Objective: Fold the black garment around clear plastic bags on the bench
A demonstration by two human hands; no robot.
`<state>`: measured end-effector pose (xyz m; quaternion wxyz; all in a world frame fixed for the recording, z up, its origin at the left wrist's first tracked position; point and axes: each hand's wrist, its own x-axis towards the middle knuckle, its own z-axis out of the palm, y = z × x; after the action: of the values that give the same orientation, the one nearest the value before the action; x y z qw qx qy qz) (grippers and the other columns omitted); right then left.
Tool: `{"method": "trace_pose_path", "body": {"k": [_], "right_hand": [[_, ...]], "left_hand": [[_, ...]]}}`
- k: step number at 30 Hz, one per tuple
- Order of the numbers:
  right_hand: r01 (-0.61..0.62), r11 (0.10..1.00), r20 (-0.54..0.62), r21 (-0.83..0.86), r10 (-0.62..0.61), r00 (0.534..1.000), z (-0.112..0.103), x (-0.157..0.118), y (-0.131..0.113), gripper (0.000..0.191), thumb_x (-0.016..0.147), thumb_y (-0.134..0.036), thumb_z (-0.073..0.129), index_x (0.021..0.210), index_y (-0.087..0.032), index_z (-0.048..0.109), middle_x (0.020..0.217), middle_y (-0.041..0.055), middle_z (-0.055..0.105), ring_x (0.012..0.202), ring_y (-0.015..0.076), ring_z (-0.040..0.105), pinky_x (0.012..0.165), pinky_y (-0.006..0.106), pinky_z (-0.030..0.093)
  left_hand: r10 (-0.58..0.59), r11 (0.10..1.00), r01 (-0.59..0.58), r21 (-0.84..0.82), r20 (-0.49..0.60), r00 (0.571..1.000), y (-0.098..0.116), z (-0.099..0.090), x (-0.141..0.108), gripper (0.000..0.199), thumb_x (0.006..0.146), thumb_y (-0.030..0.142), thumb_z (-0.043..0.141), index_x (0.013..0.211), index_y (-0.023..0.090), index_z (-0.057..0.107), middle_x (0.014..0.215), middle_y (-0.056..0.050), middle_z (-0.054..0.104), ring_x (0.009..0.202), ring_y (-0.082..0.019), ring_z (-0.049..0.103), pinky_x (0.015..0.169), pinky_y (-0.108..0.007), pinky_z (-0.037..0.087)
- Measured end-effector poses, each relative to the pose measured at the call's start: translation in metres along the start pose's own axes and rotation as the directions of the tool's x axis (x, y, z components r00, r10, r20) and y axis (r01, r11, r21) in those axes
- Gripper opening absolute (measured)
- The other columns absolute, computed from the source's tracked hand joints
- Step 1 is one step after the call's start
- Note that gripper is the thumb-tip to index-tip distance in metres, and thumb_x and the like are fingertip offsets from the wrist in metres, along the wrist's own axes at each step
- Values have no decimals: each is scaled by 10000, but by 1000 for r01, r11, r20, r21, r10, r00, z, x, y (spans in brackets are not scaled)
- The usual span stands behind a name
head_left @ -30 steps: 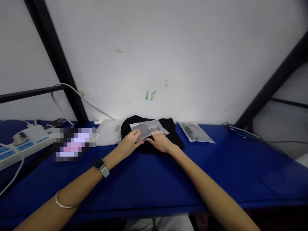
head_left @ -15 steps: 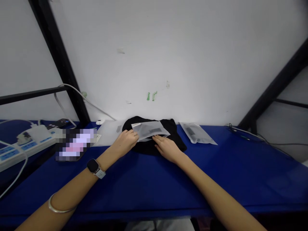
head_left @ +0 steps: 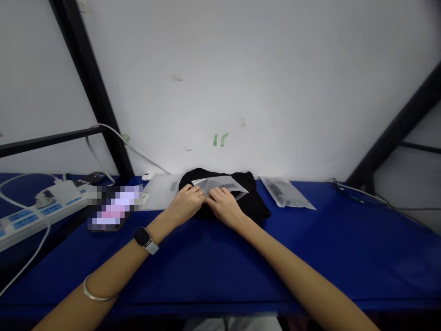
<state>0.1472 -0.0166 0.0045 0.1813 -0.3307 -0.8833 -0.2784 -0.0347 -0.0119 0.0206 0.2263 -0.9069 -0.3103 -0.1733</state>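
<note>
A frosted zip bag [head_left: 225, 182] lies on a folded black cloth [head_left: 260, 208], its near edge gaping at the right. My left hand [head_left: 188, 202] is closed on the bag's near left corner. Right beside it, my right hand [head_left: 223, 205] has its fingers bent and pressed on the same edge; the fingertips of both hands nearly meet. What the bag holds, if anything, I cannot make out. A second frosted bag [head_left: 287, 194] rests to the right of the cloth, and another flat frosted bag [head_left: 156, 191] lies at its left, partly behind my left hand.
On the left are a blurred-out phone [head_left: 115, 209], a white power strip [head_left: 37, 219] with plugs and cables, and a black box [head_left: 91, 178]. Black metal posts [head_left: 93, 87] frame both sides of the blue table [head_left: 213, 271]. A white wall stands behind; thin cables [head_left: 365, 197] lie at right.
My right hand has moved left along the bag's edge, up to my left hand. My left hand keeps its hold on the corner. The whole view has shifted slightly.
</note>
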Motion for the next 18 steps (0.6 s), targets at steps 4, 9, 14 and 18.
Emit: {"method": "trace_pose_path", "body": {"k": [4,9,14,18], "right_hand": [[-42,998,44,-44,44,998,-2,-16,23,218,929,-154,434,806,-180,612,851,75,562,802,207,466,690,339,346],[-152,975,38,-161,160,986,-4,-41,64,153,890,-140,481,799,-187,595,858,76,567,814,215,477,692,341,352],[-233,959,10,-162,238,971,-7,-62,88,164,896,-140,469,780,-193,573,828,89,558,796,224,481,682,348,364],[-207,970,22,-130,212,977,-14,-63,87,142,869,-126,479,782,-200,564,836,86,565,789,219,488,684,344,381]], "left_hand": [[-21,999,23,-36,49,999,-5,-1,0,189,865,78,459,781,164,606,881,-76,647,916,-222,559,769,-356,391],[-52,999,52,1,78,996,-15,-8,-2,192,861,69,454,778,157,602,876,-72,640,946,-229,536,765,-357,387],[-112,992,116,-50,69,991,-21,-12,-1,198,848,58,455,765,167,597,882,-68,646,967,-232,526,786,-364,390],[-102,993,107,-48,86,991,-23,-9,-3,214,815,21,450,818,171,604,972,-73,655,1016,-239,527,802,-368,402]]}}
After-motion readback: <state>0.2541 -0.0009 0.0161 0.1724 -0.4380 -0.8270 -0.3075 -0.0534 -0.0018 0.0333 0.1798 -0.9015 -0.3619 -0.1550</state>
